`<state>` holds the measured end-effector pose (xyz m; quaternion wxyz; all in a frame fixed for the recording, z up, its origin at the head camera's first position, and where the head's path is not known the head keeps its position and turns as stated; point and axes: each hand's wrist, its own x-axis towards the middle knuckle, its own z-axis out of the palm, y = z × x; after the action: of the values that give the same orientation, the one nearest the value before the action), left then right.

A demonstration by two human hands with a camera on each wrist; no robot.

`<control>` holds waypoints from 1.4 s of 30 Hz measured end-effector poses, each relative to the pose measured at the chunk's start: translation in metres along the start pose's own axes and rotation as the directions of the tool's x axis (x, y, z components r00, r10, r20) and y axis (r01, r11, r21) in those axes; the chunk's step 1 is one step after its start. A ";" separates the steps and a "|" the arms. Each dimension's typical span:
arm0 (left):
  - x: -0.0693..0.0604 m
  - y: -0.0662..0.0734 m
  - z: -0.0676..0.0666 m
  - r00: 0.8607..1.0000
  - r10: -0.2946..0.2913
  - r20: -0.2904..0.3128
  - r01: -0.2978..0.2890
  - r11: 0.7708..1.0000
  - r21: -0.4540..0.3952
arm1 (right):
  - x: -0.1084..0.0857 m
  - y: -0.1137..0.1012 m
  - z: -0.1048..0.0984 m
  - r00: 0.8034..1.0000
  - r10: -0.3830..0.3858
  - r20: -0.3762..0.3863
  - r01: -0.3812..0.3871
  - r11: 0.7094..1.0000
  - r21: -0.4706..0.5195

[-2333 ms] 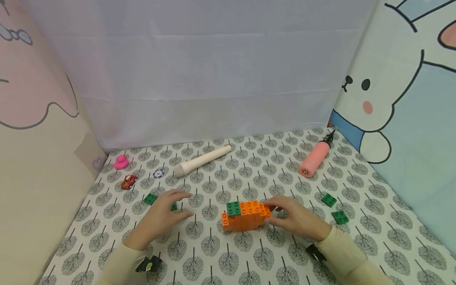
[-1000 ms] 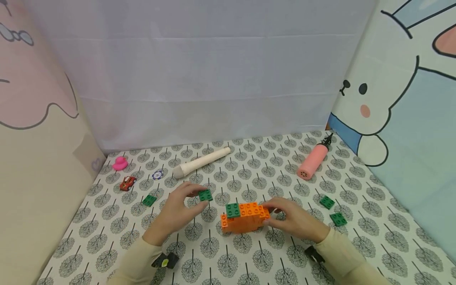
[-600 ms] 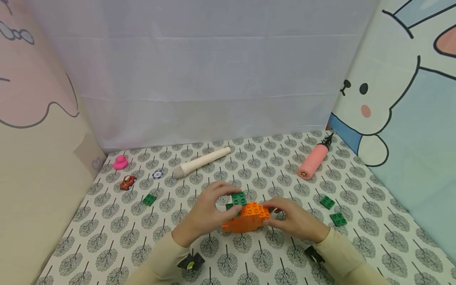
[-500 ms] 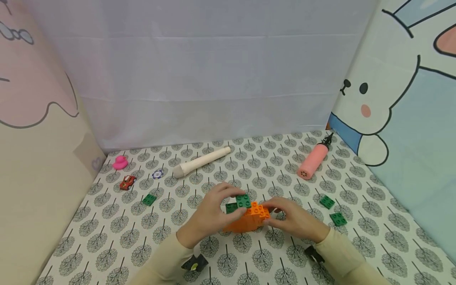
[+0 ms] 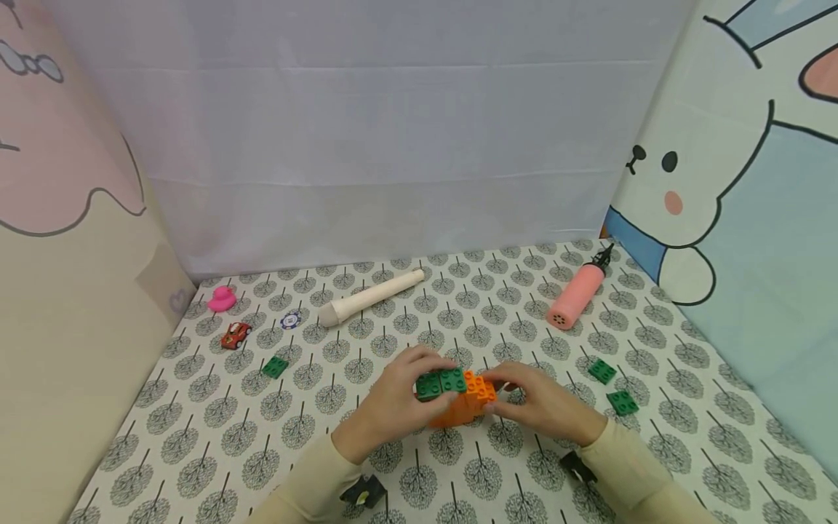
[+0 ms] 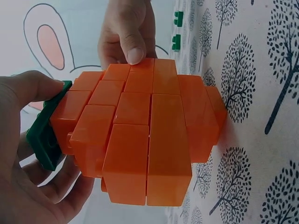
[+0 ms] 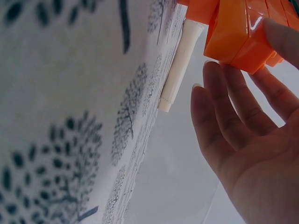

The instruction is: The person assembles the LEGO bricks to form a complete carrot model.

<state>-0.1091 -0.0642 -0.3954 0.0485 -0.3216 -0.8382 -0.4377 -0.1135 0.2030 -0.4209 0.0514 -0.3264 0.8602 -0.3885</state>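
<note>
In the head view my left hand (image 5: pixel 399 400) pinches a flat green building block (image 5: pixel 453 379) between thumb and fingertips, on top of an orange stack of building blocks (image 5: pixel 466 411). A second flat green block (image 5: pixel 428 386) sits beside it on the left of the stack. My right hand (image 5: pixel 548 405) grips the stack's right end with thumb and fingers. The left wrist view shows the stack's stepped orange side (image 6: pixel 128 135), with green (image 6: pixel 44 133) along its top under the left thumb. Whether the pinched block is pressed fully down cannot be seen.
Loose green blocks lie at left (image 5: pixel 275 367) and right (image 5: pixel 601 371), (image 5: pixel 623 402) of the hands. Farther back are a pink toy duck (image 5: pixel 222 298), a red toy car (image 5: pixel 236 335), a poker chip (image 5: pixel 291 320), a white toy microphone (image 5: pixel 372 297) and a pink hand pump (image 5: pixel 577 295).
My left hand picked up a green block from the left and carried it rightward onto the orange stack, beside the other green block. The right hand has stayed at the stack's right end.
</note>
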 end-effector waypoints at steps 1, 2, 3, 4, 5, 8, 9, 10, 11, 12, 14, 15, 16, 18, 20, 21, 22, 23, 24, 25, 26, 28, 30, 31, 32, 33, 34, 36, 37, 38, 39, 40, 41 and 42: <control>0.000 0.000 0.000 1.000 -0.003 0.002 0.003 1.000 0.004 | 0.000 0.000 0.000 1.000 -0.001 -0.001 0.001 1.000 0.000; 0.000 0.000 0.000 1.000 -0.007 0.005 0.007 1.000 0.006 | 0.000 0.000 0.000 1.000 -0.002 -0.003 0.002 1.000 0.001; 0.000 0.000 0.000 1.000 -0.013 0.008 0.013 1.000 0.008 | 0.000 0.000 0.000 1.000 -0.003 -0.005 0.003 1.000 0.000; -0.001 0.000 0.000 1.000 -0.021 0.012 0.020 1.000 0.007 | 0.000 0.000 0.000 1.000 -0.008 -0.006 0.008 1.000 -0.002; -0.001 0.000 -0.001 0.999 -0.029 0.016 0.029 1.000 0.002 | 0.000 0.000 0.000 1.000 -0.009 -0.008 0.009 1.000 -0.001; -0.001 0.001 -0.002 0.998 -0.060 0.034 0.061 0.998 -0.016 | 0.001 0.001 0.000 1.000 -0.012 -0.007 0.012 1.000 0.000; -0.001 0.001 -0.003 0.997 -0.072 0.040 0.073 0.997 -0.020 | 0.001 0.001 0.000 1.000 -0.013 -0.005 0.013 1.000 0.000; -0.001 0.002 -0.003 0.996 -0.082 0.045 0.083 0.996 -0.026 | 0.001 0.001 0.000 1.000 -0.013 -0.004 0.013 1.000 0.000; -0.001 0.002 -0.004 0.995 -0.091 0.051 0.092 0.995 -0.027 | 0.001 0.000 0.000 1.000 -0.009 -0.003 0.009 1.000 0.002; -0.001 0.002 -0.004 0.994 -0.099 0.055 0.101 0.995 -0.026 | 0.001 0.000 0.000 1.000 -0.010 -0.001 0.010 1.000 0.001; 0.000 0.003 -0.005 0.992 -0.110 0.062 0.111 0.994 -0.020 | 0.001 0.000 0.000 1.000 -0.010 0.003 0.010 1.000 0.002; 0.000 0.003 -0.005 0.991 -0.115 0.065 0.116 0.993 -0.018 | 0.001 0.000 0.000 1.000 -0.009 0.004 0.009 1.000 0.001; 0.000 0.004 -0.005 0.991 -0.119 0.068 0.120 0.993 -0.015 | 0.001 0.000 0.000 1.000 -0.007 0.004 0.007 1.000 0.000; 0.000 0.004 -0.006 0.989 -0.127 0.073 0.128 0.992 -0.007 | 0.001 0.000 0.000 1.000 -0.004 0.006 0.004 1.000 0.002; 0.001 0.005 -0.006 0.987 -0.136 0.079 0.137 0.991 0.002 | 0.001 0.000 0.000 1.000 0.001 0.006 -0.001 1.000 0.002; 0.001 0.005 -0.006 0.987 -0.142 0.082 0.142 0.990 0.007 | 0.001 0.000 0.000 1.000 0.002 0.006 -0.002 1.000 0.001; 0.001 0.005 -0.005 0.986 -0.145 0.085 0.145 0.989 0.011 | 0.001 0.000 0.000 1.000 0.005 0.006 -0.005 1.000 0.001; 0.001 0.006 -0.005 0.985 -0.147 0.085 0.147 0.989 0.015 | 0.001 0.000 0.000 1.000 0.005 0.007 -0.005 1.000 0.001; 0.001 0.006 -0.005 0.985 -0.150 0.087 0.149 0.989 0.018 | 0.001 0.000 0.000 1.000 0.007 0.007 -0.007 1.000 0.000; 0.001 0.005 -0.005 0.985 -0.147 0.085 0.146 0.989 0.018 | 0.001 0.000 0.000 1.000 0.007 0.006 -0.007 1.000 -0.001; 0.000 0.005 -0.005 0.987 -0.141 0.082 0.140 0.990 0.014 | 0.001 0.000 0.001 1.000 0.007 0.007 -0.007 1.000 0.001; -0.001 0.003 -0.005 0.990 -0.121 0.067 0.121 0.993 0.000 | 0.000 0.000 0.001 1.000 0.004 0.007 -0.004 1.000 0.005; -0.004 -0.001 -0.005 0.994 -0.100 0.048 0.101 0.995 -0.021 | 0.001 0.001 0.002 1.000 -0.001 0.004 0.001 1.000 0.006; -0.006 -0.003 -0.006 0.995 -0.090 0.035 0.091 0.996 -0.028 | 0.001 0.001 0.002 1.000 -0.006 0.002 0.006 1.000 0.003; -0.008 -0.004 -0.007 0.996 -0.082 0.021 0.082 0.996 -0.029 | 0.001 0.001 0.001 1.000 -0.007 0.001 0.007 1.000 -0.001; -0.010 -0.006 -0.008 0.997 -0.078 0.007 0.078 0.997 -0.026 | 0.000 0.001 0.001 1.000 -0.008 -0.001 0.008 1.000 -0.005; -0.012 -0.007 -0.009 0.997 -0.073 -0.006 0.073 0.997 -0.022 | 0.000 0.001 0.001 1.000 -0.004 -0.002 0.004 1.000 -0.008; -0.015 -0.009 -0.012 0.997 -0.070 -0.031 0.070 0.997 -0.015 | 0.000 0.001 0.001 1.000 0.006 -0.003 -0.006 1.000 -0.012; -0.017 -0.010 -0.014 0.997 -0.071 -0.041 0.071 0.997 -0.013 | 0.000 0.000 0.001 1.000 0.011 -0.002 -0.011 1.000 -0.013; -0.018 -0.011 -0.016 0.996 -0.072 -0.049 0.071 0.997 -0.011 | 0.000 0.000 0.000 1.000 0.019 -0.002 -0.019 1.000 -0.014; -0.019 -0.012 -0.017 0.996 -0.077 -0.055 0.076 0.997 -0.019 | 0.000 0.000 0.000 1.000 0.025 0.000 -0.025 1.000 -0.014; -0.020 -0.012 -0.018 0.995 -0.080 -0.057 0.078 0.997 -0.025 | 0.000 0.000 0.000 0.999 0.032 0.001 -0.032 0.999 -0.017; -0.021 -0.012 -0.020 0.995 -0.084 -0.057 0.083 0.996 -0.033 | -0.001 0.000 0.000 0.999 0.038 0.003 -0.038 0.999 -0.024; -0.022 -0.012 -0.020 0.995 -0.088 -0.056 0.086 0.996 -0.038 | -0.002 -0.001 -0.001 0.999 0.034 0.002 -0.034 0.999 -0.033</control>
<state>-0.1033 -0.0956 -0.3994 0.0476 -0.2727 -0.8419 -0.4632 -0.1124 0.2045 -0.4198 0.0538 -0.3129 0.8718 -0.3730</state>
